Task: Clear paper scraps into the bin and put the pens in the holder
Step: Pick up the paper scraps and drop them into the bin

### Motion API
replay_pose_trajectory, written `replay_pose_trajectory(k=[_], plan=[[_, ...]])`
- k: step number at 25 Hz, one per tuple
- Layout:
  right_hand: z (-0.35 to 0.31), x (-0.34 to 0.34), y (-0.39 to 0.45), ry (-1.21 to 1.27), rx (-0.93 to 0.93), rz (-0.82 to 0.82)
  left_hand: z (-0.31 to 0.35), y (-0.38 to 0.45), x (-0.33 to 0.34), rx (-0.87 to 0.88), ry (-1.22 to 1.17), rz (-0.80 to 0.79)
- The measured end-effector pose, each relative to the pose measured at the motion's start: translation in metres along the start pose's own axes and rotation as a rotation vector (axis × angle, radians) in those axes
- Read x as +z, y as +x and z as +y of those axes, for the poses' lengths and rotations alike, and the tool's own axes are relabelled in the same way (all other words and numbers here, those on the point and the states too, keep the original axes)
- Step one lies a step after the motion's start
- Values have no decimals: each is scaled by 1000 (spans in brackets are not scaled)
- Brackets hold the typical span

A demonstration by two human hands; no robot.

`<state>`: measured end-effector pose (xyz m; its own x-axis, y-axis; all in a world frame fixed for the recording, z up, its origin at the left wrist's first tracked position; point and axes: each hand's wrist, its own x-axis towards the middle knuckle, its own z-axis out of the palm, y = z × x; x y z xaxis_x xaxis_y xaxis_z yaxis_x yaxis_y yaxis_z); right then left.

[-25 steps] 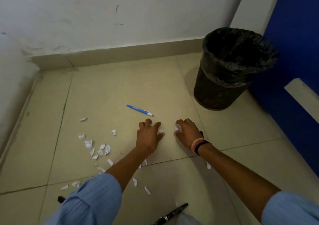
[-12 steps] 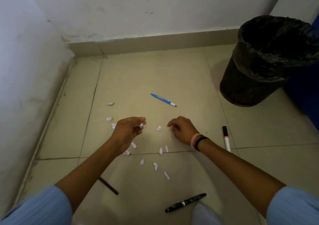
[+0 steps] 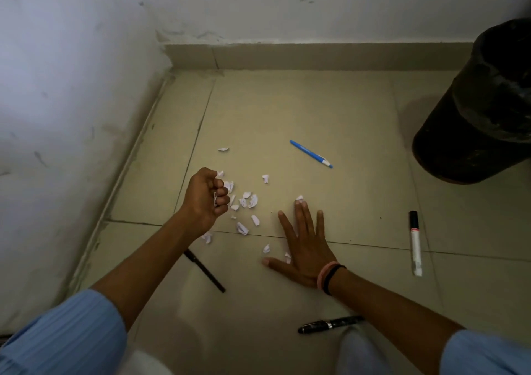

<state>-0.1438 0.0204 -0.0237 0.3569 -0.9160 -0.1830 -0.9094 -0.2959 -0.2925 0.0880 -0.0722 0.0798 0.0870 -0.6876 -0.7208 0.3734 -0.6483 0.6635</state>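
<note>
On floor (image 3: 287, 110) mid-tile: left hand (image 3: 205, 199) fisted round paper scraps (image 3: 248, 200); right hand (image 3: 304, 245) flat, fingers spread beside them.

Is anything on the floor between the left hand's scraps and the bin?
Nothing blocks it. The left hand grips scraps; between it and the bin lie only loose scraps and the flat blue pen, easily passed over.

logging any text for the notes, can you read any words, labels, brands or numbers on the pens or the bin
No text can be read.
Blue pen: faint print along the barrel, too small to read.
White marker: a red band, nothing legible.
Black capped pen: no lettering visible.
Bin: no label visible.
</note>
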Motion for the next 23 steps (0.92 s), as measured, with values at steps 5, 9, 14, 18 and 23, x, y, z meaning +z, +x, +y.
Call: replay_pose_trajectory(k=[5, 9, 14, 18, 23], plan=[[-9, 7, 49, -10, 29, 34, 5, -5, -20, 37, -62, 47], [-13, -4, 93, -46, -38, 131, 2, -2, -26, 41, -90, 68], [-6, -1, 100, 154, 259, 196, 2, 2, -33, 52, -100, 74], [-31, 6, 103, 237, 48, 154, 4, 2, -36, 62, -119, 90], [-57, 16, 118, 108, -215, 90, 6, 1, -45, 75, -153, 106]])
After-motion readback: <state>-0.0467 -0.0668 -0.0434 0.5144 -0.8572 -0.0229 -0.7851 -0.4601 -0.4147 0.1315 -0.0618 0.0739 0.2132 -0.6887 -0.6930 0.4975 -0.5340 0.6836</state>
